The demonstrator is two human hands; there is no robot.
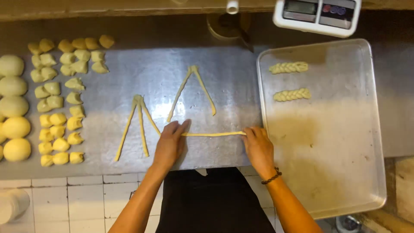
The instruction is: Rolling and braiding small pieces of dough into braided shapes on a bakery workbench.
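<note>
A thin yellow dough rope (213, 134) lies stretched across the steel worktop (233, 86) near its front edge. My left hand (170, 144) lies flat over the rope's left end, and my right hand (258, 149) lies flat over its right end. Left of my left hand sits a set of three dough strands (140, 125) joined at the top. Behind the rope lies a pair of strands (192, 90) joined at the top.
Several small cut dough pieces (60, 99) fill the worktop's left part, with round dough balls (13, 108) at the far left. A metal tray (336, 142) on the right holds two braided dough pieces (291, 82). A white scale (317, 15) stands behind it.
</note>
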